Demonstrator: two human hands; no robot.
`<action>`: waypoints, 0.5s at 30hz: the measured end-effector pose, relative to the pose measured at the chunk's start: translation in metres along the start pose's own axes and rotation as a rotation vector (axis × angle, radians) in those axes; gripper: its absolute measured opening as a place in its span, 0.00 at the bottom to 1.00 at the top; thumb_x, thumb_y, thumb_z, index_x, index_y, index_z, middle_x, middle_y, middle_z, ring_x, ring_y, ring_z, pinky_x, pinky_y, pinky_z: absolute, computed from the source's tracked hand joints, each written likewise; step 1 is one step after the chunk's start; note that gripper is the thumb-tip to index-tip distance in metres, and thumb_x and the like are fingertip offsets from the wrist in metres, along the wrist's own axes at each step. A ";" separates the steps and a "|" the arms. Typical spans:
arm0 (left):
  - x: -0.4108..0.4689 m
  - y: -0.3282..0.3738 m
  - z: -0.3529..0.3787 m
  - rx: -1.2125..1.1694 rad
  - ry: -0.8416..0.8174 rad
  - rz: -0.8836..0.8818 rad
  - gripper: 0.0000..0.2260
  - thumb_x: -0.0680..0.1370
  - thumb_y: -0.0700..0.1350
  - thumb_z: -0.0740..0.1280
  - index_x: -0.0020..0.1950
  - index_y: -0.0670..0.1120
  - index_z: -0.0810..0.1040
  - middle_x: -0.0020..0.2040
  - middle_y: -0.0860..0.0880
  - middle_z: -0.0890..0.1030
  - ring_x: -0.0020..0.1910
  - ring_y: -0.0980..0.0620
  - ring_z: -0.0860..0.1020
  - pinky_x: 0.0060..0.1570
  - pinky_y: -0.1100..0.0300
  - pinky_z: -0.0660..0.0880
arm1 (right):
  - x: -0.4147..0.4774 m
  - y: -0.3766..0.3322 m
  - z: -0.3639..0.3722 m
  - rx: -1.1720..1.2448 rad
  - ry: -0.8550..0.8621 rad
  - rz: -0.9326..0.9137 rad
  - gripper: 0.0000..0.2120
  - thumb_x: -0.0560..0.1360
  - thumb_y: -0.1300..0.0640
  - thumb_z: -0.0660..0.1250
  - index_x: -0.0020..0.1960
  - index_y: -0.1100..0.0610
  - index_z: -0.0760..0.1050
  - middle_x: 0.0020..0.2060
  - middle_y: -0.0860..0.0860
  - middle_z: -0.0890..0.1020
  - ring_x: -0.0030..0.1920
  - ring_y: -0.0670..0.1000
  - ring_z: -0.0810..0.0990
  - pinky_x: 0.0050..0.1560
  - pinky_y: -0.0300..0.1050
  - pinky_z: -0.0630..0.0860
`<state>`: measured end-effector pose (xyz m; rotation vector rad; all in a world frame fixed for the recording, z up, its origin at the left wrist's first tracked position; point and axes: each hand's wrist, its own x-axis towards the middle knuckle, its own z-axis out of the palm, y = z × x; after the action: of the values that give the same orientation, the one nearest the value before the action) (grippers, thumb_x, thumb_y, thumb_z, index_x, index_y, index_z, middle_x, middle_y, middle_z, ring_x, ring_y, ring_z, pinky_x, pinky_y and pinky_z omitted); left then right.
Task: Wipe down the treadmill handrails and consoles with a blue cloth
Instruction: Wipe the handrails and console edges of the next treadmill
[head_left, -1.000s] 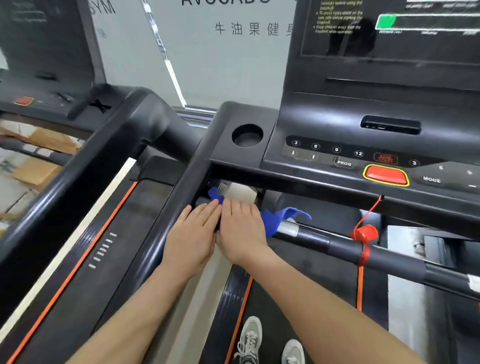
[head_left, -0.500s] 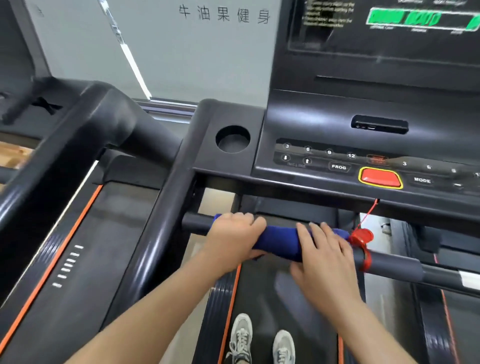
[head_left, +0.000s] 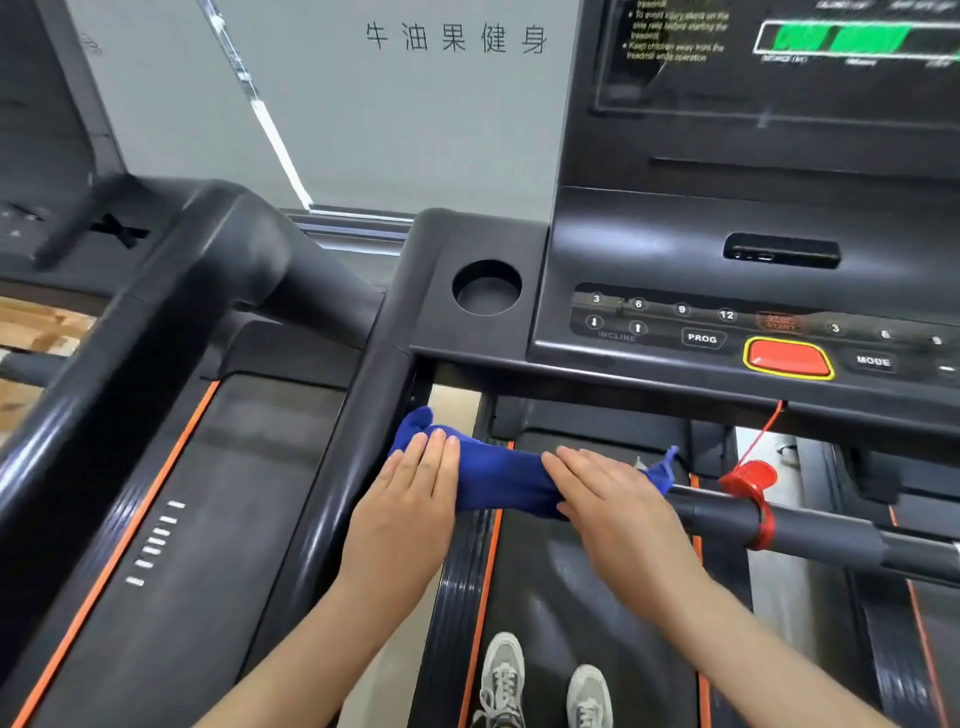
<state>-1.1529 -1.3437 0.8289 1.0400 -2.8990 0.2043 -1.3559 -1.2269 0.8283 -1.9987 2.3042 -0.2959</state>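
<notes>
We see a soft, creased blue cloth (head_left: 498, 478) draped over the round black handrail bar (head_left: 821, 532), below the glossy black console (head_left: 649, 244) with its round cup recess (head_left: 487, 287). The left hand (head_left: 410, 499) and right hand (head_left: 613, 501) press flat on the cloth's ends, fingers straight, gripping nothing. Just right, a red plastic clip (head_left: 750, 480) rings the bar.

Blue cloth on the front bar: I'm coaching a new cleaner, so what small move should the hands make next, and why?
Probably slide the blue cloth rightward along the handrail bar. The left hand and right hand press flat on it near the bar's left end, while the stretch toward the red safety clip lies uncovered.
</notes>
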 end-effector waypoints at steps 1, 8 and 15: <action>-0.002 -0.001 -0.003 0.014 -0.010 0.036 0.24 0.75 0.42 0.55 0.69 0.35 0.72 0.66 0.37 0.75 0.65 0.40 0.75 0.64 0.48 0.72 | -0.008 0.005 -0.004 -0.023 0.010 0.010 0.24 0.73 0.56 0.70 0.68 0.52 0.72 0.65 0.51 0.77 0.64 0.59 0.76 0.60 0.56 0.74; 0.050 -0.006 -0.030 -0.063 -0.313 0.130 0.43 0.64 0.73 0.56 0.73 0.50 0.65 0.66 0.46 0.73 0.66 0.45 0.71 0.66 0.48 0.67 | -0.014 0.009 -0.014 -0.096 -0.115 0.376 0.28 0.71 0.41 0.70 0.66 0.53 0.72 0.66 0.53 0.75 0.68 0.56 0.71 0.63 0.64 0.67; 0.076 -0.002 0.001 -0.178 -0.291 0.299 0.31 0.67 0.74 0.48 0.56 0.55 0.71 0.45 0.53 0.80 0.44 0.49 0.80 0.42 0.54 0.73 | -0.052 -0.010 -0.015 -0.004 0.171 0.205 0.26 0.65 0.66 0.56 0.59 0.56 0.81 0.58 0.50 0.82 0.59 0.50 0.80 0.62 0.47 0.73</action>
<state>-1.2096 -1.3933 0.8356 0.6534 -3.2480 -0.2093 -1.3418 -1.1757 0.8418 -1.7824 2.5879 -0.4640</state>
